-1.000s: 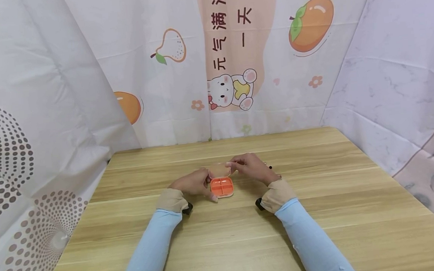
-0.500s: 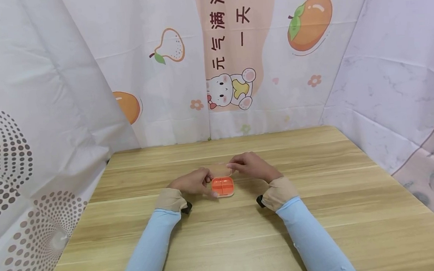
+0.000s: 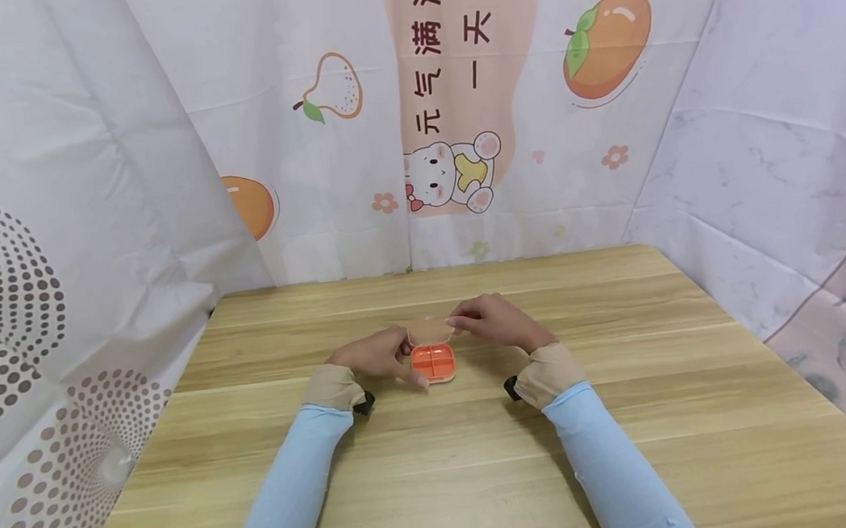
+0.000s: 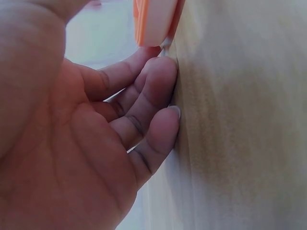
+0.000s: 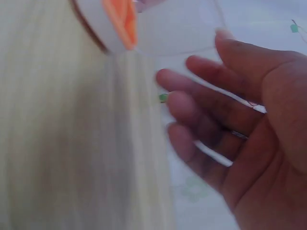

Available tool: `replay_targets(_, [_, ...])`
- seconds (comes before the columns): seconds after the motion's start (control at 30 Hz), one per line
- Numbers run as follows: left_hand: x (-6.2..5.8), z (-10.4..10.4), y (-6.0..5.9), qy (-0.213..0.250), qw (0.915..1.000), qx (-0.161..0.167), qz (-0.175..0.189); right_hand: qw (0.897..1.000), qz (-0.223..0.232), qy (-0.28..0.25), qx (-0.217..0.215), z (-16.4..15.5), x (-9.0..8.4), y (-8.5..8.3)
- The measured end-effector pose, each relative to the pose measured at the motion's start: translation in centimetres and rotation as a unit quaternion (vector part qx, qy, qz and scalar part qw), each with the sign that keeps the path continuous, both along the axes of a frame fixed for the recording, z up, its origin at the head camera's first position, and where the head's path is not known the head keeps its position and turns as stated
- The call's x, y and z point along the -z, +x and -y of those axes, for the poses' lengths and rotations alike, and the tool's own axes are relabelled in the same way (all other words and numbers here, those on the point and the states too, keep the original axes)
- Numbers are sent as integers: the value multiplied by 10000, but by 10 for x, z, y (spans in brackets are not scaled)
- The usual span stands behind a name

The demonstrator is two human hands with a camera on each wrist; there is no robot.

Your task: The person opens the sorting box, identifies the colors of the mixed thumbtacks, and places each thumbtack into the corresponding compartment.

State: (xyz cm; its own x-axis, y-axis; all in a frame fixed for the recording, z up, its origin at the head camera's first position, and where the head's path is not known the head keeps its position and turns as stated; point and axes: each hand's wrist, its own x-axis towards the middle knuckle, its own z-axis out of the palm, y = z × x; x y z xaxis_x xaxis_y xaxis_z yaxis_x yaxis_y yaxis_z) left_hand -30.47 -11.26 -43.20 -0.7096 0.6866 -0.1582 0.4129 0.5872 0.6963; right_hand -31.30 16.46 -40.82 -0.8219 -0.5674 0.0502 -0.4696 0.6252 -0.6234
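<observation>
Fruit-print curtains walled a wooden table (image 3: 621,413). At its middle sat an orange box (image 3: 432,363), clear lid (image 3: 427,330) raised. Left hand (image 3: 374,356) gripped the box's left side; right hand (image 3: 492,323) pinched the lid's edge.

1. The orange pill box (image 3: 432,363) is too tiny in the head view to see what's in it.
2. The right wrist view is blurry, and the clear lid (image 5: 180,28) is cut off up top.
3. The left hand (image 4: 72,143) runs off the frame.
</observation>
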Motion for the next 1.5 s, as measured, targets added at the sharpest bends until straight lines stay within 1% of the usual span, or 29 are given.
replay_targets(0.1, [1,-1,0,13,10000,6,-10,9994,166,271,-101,-5,-5,2])
replay_targets(0.2, [1,-1,0,6,10000,-59,-19,9985,209,431,-265,-7,-9,3])
replay_targets(0.3, [1,-1,1,-61,9999,-131,-40,9980,108,455,-414,-3,-10,4])
replay_targets(0.47, [1,-1,2,-115,9998,-143,-62,9977,38,381,-557,7,-8,7])
replay_targets(0.6, [0,-1,0,-94,9999,-119,-66,9977,-5,351,-573,10,-7,7])
replay_targets(0.93, [-1,0,1,-114,9999,-80,-74,9982,-31,384,-464,3,-4,4])
replay_targets(1.13, [-2,0,2,-130,9998,-118,-75,9988,-4,357,-322,-5,-3,1])
replay_targets(1.27, [-4,0,3,-164,9997,-167,-68,9991,-88,337,-237,-10,-4,0])
replay_targets(1.5, [-2,0,3,-137,9998,-170,-39,9993,-120,301,-181,-19,-4,0])
